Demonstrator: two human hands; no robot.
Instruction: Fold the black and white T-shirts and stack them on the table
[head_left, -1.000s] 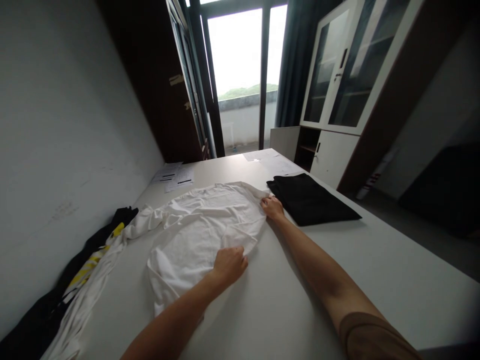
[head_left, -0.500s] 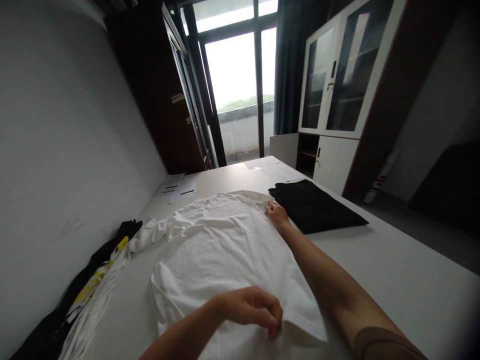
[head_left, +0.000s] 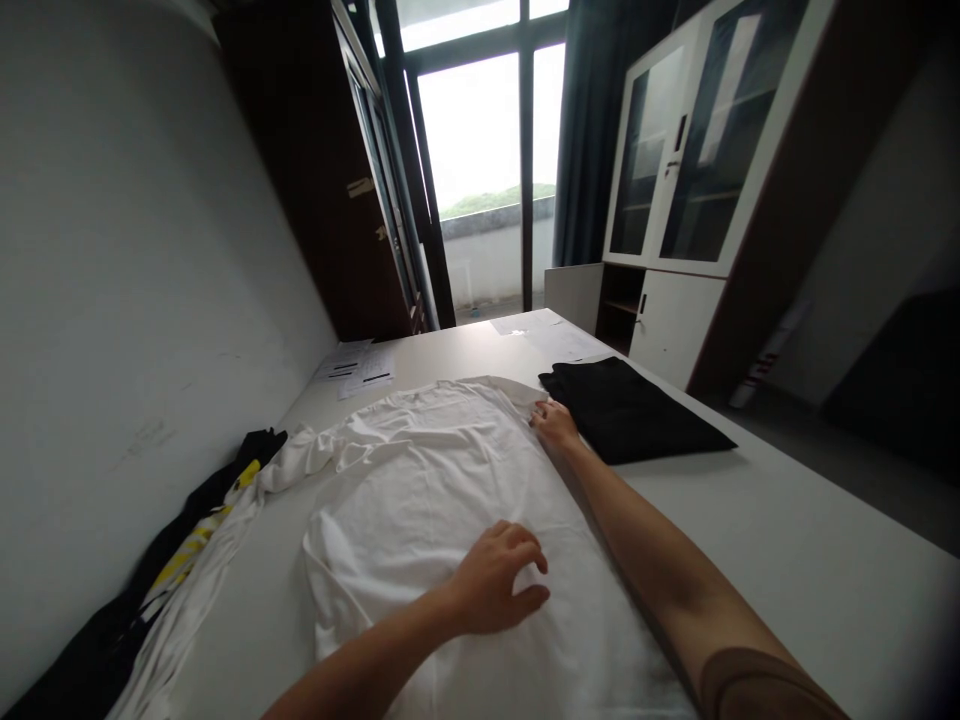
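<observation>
A white shirt [head_left: 442,480] lies spread over the table in front of me, creased near its far end, with one sleeve [head_left: 300,458] stretching out to the left. My left hand [head_left: 504,580] is above the middle of the shirt's near half. Its thumb and fingers are apart, curved, with nothing between them. At the shirt's far right edge, my right hand [head_left: 555,425] has its fingers closed on the fabric. A folded black cloth [head_left: 637,410] lies just beyond that hand, to its right.
Black, yellow and white clothing [head_left: 187,550] is heaped along the wall on the left. Printed papers [head_left: 364,368] lie at the far left of the white table [head_left: 787,530]. A cabinet [head_left: 675,170] with glass doors stands at the right, its lower door ajar.
My left hand has let go of the shirt's near right corner, opened, and moved up over the fabric. That corner now lies lower and nearer. My right hand stays in place.
</observation>
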